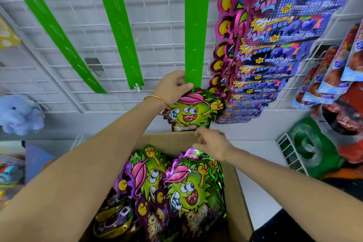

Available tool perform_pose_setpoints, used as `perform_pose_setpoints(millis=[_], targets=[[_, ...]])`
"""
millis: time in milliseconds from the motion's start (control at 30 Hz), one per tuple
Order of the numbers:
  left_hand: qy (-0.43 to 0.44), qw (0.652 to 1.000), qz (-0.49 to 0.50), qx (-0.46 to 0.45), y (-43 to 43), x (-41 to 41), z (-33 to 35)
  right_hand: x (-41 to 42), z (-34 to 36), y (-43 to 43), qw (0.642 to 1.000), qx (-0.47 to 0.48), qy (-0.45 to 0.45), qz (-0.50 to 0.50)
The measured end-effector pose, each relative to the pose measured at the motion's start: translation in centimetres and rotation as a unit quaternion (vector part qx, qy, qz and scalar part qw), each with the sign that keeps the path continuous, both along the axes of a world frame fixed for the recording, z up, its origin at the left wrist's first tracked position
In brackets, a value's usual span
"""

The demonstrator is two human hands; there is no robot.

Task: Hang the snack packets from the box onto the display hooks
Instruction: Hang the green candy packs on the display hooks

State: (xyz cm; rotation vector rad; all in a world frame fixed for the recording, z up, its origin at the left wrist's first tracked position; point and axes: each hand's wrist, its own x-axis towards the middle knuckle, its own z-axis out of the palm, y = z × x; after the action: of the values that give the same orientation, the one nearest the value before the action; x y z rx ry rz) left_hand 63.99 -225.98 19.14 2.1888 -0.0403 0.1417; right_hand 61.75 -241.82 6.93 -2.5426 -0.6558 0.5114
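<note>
At the foot of the green strip [196, 25]: my left hand [172, 85] pinches the top edge of a snack packet [191, 110] between thumb and fingers, right where the strip ends; the hook itself is hidden behind my thumb
Snack packet: it hangs flat in front of the wire grid [78, 25], just above the far rim of the box [241, 192]; I cannot tell whether its hole is fully over the hook
Right hand [213, 144]: blurred, over the far end of the box; fingers loosely bent, nothing in them
Box: open below me; loose packets [186, 188] lie face up inside
Step in hand: seating this packet on the lowest hook, I judge; most of the job remains
Next move: release only once the packet hangs by itself; then my right hand must drop to a loose packet, take it by its top, and bring it to the next hook up
</note>
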Motion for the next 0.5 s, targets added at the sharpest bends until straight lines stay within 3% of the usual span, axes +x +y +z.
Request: perform_pose_setpoints(millis=[67,133,500], targets=[[-0.003,1.0,0.005,-0.005,0.3,-0.1,-0.4,-0.5,-3.4,-0.1,0.988,-0.103,0.094,0.07],[-0.003,1.0,0.018,-0.018,0.4,-0.1,-0.8,-1.0,-5.7,0.2,0.98,-0.131,0.104,0.104],[-0.039,0.998,0.038,-0.045,-0.9,0.6,0.8,-1.7,-9.9,1.9,0.997,-0.032,0.009,0.067]])
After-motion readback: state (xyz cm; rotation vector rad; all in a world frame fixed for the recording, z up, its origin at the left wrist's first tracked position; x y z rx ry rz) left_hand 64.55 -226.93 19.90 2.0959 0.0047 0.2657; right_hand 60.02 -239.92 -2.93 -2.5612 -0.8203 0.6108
